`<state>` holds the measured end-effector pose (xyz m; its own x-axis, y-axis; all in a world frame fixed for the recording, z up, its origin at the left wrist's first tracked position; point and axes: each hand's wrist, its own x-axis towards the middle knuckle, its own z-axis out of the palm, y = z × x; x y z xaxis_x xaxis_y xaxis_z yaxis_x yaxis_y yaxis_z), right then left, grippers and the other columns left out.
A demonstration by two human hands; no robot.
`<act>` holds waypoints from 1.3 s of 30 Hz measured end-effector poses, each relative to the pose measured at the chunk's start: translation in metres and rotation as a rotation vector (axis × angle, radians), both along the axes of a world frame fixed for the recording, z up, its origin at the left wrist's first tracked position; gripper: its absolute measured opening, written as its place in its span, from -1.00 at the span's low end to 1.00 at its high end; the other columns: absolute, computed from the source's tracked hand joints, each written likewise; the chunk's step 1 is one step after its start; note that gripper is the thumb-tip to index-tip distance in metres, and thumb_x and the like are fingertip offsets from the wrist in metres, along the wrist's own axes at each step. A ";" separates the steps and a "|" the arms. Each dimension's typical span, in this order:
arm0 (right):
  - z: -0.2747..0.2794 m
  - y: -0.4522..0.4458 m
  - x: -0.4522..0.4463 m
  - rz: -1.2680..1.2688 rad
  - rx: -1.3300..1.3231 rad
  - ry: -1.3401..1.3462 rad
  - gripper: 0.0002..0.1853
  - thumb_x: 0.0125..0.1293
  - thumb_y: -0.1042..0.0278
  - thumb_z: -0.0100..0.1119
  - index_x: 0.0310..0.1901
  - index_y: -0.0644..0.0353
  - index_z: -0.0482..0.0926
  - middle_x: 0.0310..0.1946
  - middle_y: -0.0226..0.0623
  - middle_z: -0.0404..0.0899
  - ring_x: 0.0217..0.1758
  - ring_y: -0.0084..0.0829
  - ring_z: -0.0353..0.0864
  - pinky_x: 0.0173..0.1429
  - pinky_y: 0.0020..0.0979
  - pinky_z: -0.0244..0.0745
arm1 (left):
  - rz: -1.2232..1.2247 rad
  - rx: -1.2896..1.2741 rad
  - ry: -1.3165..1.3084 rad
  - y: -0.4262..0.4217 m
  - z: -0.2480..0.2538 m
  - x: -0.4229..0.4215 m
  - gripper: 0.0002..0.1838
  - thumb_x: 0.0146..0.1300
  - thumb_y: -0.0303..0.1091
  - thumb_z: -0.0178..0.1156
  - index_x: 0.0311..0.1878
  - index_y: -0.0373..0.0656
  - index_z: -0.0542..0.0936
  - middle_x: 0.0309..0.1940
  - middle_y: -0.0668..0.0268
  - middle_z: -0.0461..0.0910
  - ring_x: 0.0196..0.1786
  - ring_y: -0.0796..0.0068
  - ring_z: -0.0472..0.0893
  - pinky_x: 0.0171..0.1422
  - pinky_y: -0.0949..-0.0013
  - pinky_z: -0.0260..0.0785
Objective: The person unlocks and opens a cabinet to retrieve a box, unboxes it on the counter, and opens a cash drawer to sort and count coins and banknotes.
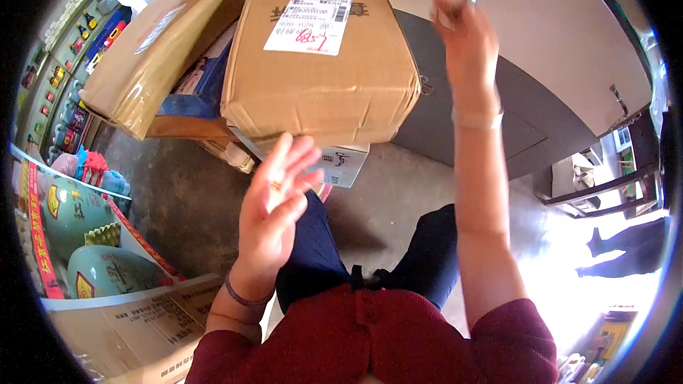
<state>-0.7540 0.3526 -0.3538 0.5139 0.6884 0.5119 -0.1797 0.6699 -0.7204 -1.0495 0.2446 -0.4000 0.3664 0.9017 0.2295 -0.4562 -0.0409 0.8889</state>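
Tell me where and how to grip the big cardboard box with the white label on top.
Probably best to grip the cardboard box along its near lower edge, hands spread toward the two corners, coming from the person's side. That broad edge faces the person, with the left hand close by, while the blue box and tilted carton crowd its left.
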 end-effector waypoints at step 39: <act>-0.221 0.019 0.057 -0.975 -0.845 -0.935 -0.78 0.09 0.22 0.13 -0.54 0.20 0.48 -0.49 -0.16 0.55 -0.36 -0.12 0.57 -0.30 -0.14 0.49 | 1.150 0.853 0.637 0.131 -0.105 0.012 -0.70 0.10 -0.56 0.06 -0.05 -0.27 0.40 -0.26 0.19 0.42 -0.13 0.25 0.41 0.09 0.20 0.23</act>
